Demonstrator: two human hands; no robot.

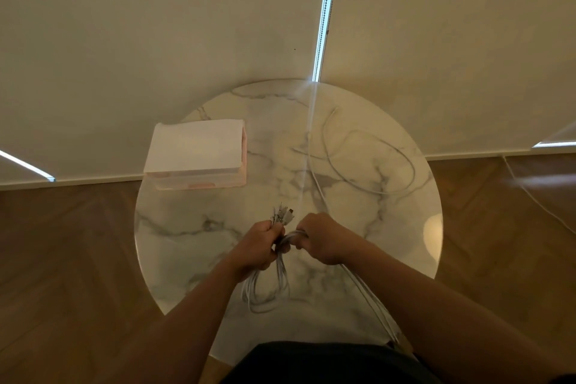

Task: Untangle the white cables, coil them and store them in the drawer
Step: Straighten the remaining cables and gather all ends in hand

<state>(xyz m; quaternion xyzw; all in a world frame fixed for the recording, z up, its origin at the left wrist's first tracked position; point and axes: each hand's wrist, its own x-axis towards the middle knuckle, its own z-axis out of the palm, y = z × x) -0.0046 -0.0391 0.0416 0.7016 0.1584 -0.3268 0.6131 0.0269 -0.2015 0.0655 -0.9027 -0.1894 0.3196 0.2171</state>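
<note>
Both hands, left hand [260, 245] and right hand [321, 240], grip the bundled white cables [282, 259] at frame centre; loose cable [374, 159] upper right on round marble table [187, 227]; wooden floor [62, 259].

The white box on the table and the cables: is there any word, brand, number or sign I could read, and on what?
No text can be read anywhere.
The white box: plain top; pink patches on its front, no letters shown.
Plugs of the white cables in the left hand: too small and blurred to read.
</note>
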